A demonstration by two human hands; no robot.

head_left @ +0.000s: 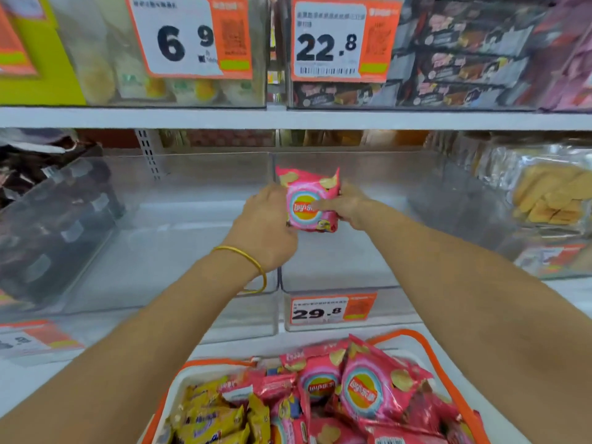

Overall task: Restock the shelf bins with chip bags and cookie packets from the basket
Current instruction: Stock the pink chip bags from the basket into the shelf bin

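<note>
both hands, the left hand (264,225) and right hand (347,208), gripped a pink chip bag (309,200) upright over the clear bin (336,277); the basket (426,344) sat below.

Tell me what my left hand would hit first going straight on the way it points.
The pink chip bag that the left hand grips; past it, likely the back wall of the clear bin, depth unclear.

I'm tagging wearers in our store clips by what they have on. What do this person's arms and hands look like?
Both forearms are bare, with no sleeves in view and no gloves on the left hand or right hand. A thin yellow band loops the left wrist; the right wrist shows nothing worn.
</note>
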